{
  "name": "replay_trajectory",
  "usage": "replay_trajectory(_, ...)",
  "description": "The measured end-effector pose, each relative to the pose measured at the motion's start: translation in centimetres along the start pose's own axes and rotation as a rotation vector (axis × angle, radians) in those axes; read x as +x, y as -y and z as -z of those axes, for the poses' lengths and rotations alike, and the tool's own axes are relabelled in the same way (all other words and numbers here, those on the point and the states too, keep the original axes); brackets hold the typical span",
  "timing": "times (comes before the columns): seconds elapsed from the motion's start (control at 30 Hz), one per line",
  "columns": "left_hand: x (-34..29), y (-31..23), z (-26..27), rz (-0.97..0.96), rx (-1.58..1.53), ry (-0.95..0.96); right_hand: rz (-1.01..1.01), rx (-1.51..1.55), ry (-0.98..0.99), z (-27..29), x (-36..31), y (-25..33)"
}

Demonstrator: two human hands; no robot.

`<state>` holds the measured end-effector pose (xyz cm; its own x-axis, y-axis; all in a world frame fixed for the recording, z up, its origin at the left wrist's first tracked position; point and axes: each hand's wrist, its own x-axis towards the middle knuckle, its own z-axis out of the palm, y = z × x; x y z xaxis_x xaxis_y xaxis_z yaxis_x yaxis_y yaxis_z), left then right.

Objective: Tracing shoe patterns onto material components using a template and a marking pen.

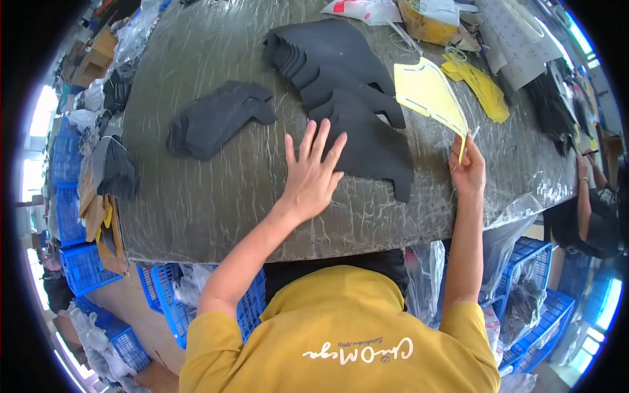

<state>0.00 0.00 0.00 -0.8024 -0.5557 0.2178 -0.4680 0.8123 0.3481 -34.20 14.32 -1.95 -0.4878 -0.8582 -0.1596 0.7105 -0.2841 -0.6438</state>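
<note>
My left hand (pixel 309 169) lies spread on the table, its fingertips at the left edge of the nearest black cut piece (pixel 373 150). That piece is the front of a fanned stack of black sheet pieces (pixel 327 52) running away from me. On the right, my right hand (pixel 468 168) pinches the lower tip of a yellow template (pixel 426 88) with dark-edged slots along its side. The template is tilted up, its far end beside the stack. A thin white stick (pixel 476 131) pokes out by the right fingers; its kind cannot be made out.
A smaller pile of black pieces (pixel 219 121) lies to the left on the plastic-covered table (pixel 216 209). Yellow templates (pixel 481 88), a taped roll (pixel 429 23) and paper sheets (pixel 517 39) sit at the far right. Blue crates (pixel 88 268) stand around; another person (pixel 586 209) is at right.
</note>
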Motion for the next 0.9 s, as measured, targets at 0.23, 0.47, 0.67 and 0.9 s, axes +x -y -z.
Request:
replay_trajectory(0.23, -4.9, -3.6, 0.2, 0.003, -0.096, 0.067, 0.005, -0.043, -0.037, -0.9, -0.4, -0.3)
replay_trajectory(0.47, 1.4, -1.0, -1.5, 0.030, 0.030, -0.076, 0.020, 0.000, -0.059, -1.9, -1.2, -0.3)
replay_trajectory(0.67, -2.5, -2.1, -0.8, 0.006, -0.056, -0.001, -0.002, -0.326, -0.176, -2.3, -5.1, -1.7)
replay_trajectory(0.9, -7.2, -1.8, 2.8, 0.226, -0.795, -0.082, 0.023, -1.392, 0.050, -7.2, -8.3, -3.2)
